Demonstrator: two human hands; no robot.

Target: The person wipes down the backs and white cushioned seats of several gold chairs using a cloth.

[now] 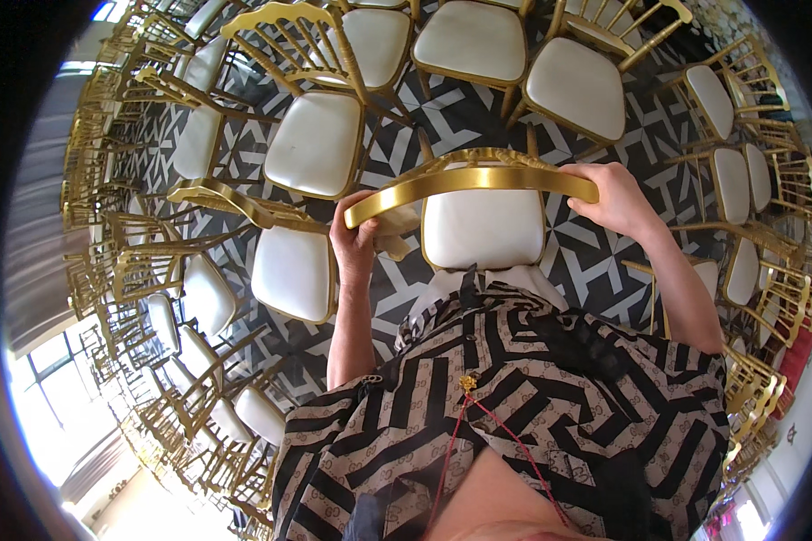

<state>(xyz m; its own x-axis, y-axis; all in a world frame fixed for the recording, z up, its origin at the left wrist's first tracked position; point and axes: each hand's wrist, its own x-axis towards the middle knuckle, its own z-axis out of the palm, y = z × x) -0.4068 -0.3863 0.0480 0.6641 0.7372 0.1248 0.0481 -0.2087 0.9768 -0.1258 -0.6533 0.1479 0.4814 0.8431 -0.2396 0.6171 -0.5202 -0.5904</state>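
Directly before me stands a gold chair, its curved top rail (pixel 470 180) spanning between my hands. At the rail's left end, my left hand (pixel 355 233) has its thumb on the near side and its fingers behind. A crumpled cream cloth (pixel 396 230) hangs by that hand, partly hidden under the rail; how it is held is not clear. My right hand (pixel 609 196) grips the rail's right end. Below the rail shows the chair's white padded seat (pixel 484 230), close to my body.
Gold chairs with white seats crowd around, including a chair close at the left (pixel 294 270), another at the front left (pixel 314 145) and one at the front right (pixel 575 88). The floor (pixel 298 351) has a black-and-white geometric pattern. A bright window (pixel 47 379) lies far left.
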